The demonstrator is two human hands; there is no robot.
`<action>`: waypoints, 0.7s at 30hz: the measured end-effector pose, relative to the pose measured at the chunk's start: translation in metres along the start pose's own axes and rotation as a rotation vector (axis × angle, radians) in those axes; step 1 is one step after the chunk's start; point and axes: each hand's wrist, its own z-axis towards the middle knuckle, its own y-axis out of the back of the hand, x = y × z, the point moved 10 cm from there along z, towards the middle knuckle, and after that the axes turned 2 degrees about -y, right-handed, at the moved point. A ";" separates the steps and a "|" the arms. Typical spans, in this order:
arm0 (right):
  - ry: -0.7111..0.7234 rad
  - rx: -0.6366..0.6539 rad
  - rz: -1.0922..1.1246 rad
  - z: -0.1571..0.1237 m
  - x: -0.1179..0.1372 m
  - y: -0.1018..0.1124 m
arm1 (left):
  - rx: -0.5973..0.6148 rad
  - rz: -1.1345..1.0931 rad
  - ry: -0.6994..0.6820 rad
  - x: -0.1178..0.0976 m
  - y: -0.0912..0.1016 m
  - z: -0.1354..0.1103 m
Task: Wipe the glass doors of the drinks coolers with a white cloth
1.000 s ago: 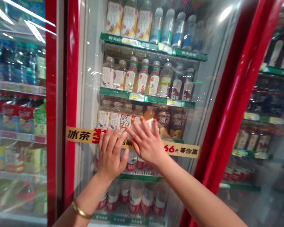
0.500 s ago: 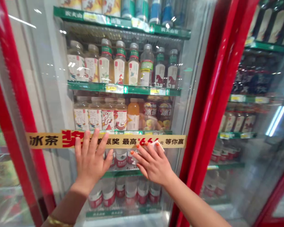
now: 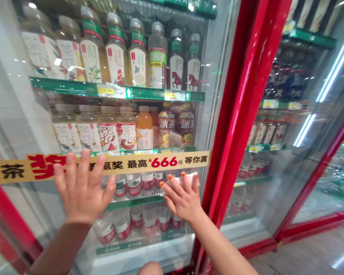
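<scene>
Right now my right hand [image 3: 183, 198] is spread, pressing a white cloth [image 3: 189, 178] flat to the glass door [image 3: 212, 126], just under the yellow sticker [image 3: 137, 165]. Off to its left my left hand [image 3: 80, 191] lies splayed on the pane. Nothing pinches the cloth, so it may slip free and drop.

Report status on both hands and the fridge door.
Left hand open, flat on the glass door, fingers on the yellow banner sticker. Right hand open, pressing a white cloth to the glass just below it. Nothing blocks either hand.
</scene>
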 end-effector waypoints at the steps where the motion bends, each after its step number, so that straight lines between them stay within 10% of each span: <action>1: -0.105 -0.018 -0.017 -0.005 -0.015 0.001 | -0.010 -0.002 -0.015 -0.001 0.001 0.000; 4: -0.330 -0.057 -0.025 0.001 -0.033 -0.004 | -0.021 -0.010 -0.019 0.000 0.001 -0.001; 10: -0.212 -0.162 0.033 -0.019 0.032 -0.009 | -0.051 -0.019 -0.066 0.001 0.001 -0.002; 16: -0.692 -0.067 -0.021 -0.031 -0.022 -0.011 | -0.059 0.016 -0.101 -0.002 0.002 0.000; 21: -0.238 0.007 0.120 -0.022 0.070 -0.029 | -0.043 0.020 -0.107 -0.003 0.002 0.001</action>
